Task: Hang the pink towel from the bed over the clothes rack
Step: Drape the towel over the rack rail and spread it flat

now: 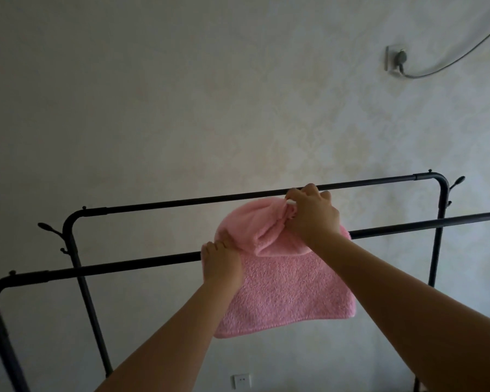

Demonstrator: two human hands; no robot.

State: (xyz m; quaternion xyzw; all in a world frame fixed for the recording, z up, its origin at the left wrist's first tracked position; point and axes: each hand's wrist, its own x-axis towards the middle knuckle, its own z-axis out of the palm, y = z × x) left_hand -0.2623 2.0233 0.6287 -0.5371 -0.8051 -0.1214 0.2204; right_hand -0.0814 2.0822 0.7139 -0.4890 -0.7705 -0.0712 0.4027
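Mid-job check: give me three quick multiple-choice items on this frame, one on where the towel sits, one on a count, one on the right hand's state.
1. The pink towel lies over:
A. the near bar
B. the wall socket
C. a side hook

2. How many long horizontal bars does the clothes rack show?
A. one
B. two
C. four

3. The right hand is:
A. hanging free
B. flat on the wall
C. closed on bunched towel

Answers: 1 A, its front part hangs below the near bar; 2 B, one far bar and one near bar; 3 C, its fingers gather the towel's top, while the left hand grips the towel's edge at the near bar.
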